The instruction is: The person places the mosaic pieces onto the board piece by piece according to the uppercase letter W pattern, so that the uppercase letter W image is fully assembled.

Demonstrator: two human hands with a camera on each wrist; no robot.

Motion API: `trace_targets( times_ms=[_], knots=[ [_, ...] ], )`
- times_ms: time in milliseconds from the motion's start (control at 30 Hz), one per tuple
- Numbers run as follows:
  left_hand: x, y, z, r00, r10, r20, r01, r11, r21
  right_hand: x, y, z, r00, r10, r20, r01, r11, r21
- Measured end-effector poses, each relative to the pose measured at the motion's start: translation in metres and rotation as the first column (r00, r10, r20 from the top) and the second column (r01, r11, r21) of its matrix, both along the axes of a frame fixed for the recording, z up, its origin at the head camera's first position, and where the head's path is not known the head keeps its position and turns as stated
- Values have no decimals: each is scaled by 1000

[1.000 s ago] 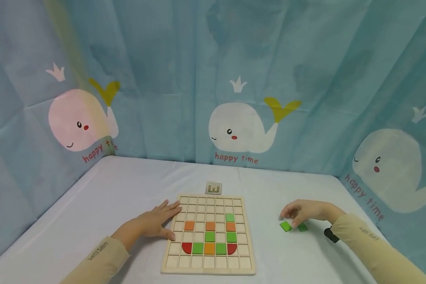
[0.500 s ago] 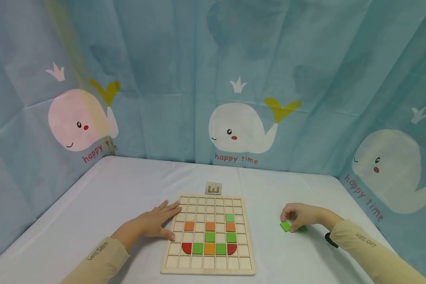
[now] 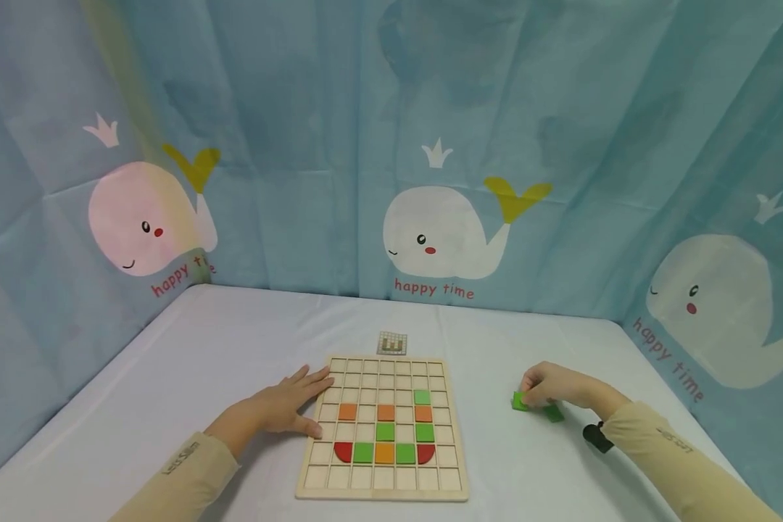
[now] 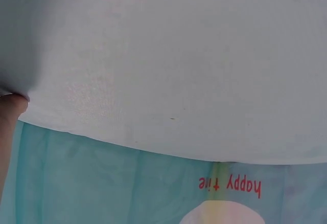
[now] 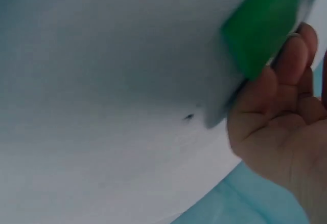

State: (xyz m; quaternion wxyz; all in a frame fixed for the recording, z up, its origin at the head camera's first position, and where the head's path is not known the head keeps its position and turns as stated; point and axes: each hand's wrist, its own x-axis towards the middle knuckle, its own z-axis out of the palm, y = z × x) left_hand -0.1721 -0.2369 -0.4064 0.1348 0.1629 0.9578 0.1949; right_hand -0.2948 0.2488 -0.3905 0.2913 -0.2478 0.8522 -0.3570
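My right hand (image 3: 554,384) is over the table right of the board, pinching a green square tile (image 3: 520,401) between thumb and fingertips. Just under this hand lies a second green tile (image 3: 553,413); in the right wrist view a green tile (image 5: 263,29) shows large beside the thumb and fingertips. My left hand (image 3: 283,409) rests with spread fingers on the left edge of a wooden grid board (image 3: 382,494). Orange, green and red pieces sit in the board's cells, among them a light green tile (image 3: 422,397) and a red quarter-round piece (image 3: 343,452).
A small card with a printed grid pattern (image 3: 392,343) lies behind the board. White cloth (image 3: 235,326) covers the table, and a blue curtain with whale prints (image 3: 339,145) stands around it. The black wrist camera (image 3: 597,437) hangs under the right sleeve.
My right hand has closed on the left green tile and shifted it slightly away from me. The left hand has stayed on the board's edge.
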Motion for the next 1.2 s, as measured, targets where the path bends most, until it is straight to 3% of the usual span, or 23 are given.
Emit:
trace_targets(
  times_ms=[300,633,1200],
  knots=[
    [2,-1,0,1000,-14,7,14,1000,13,1,-15,15,990,-122,65,124,992,-23],
    [1,-1,-3,1000,-30,-7,30,999,10,9,-41,33,978,-160,135,179,974,-140],
    [0,-2,0,1000,-28,-12,28,1000,-2,13,-76,38,965,-207,163,239,948,-210]
  ],
)
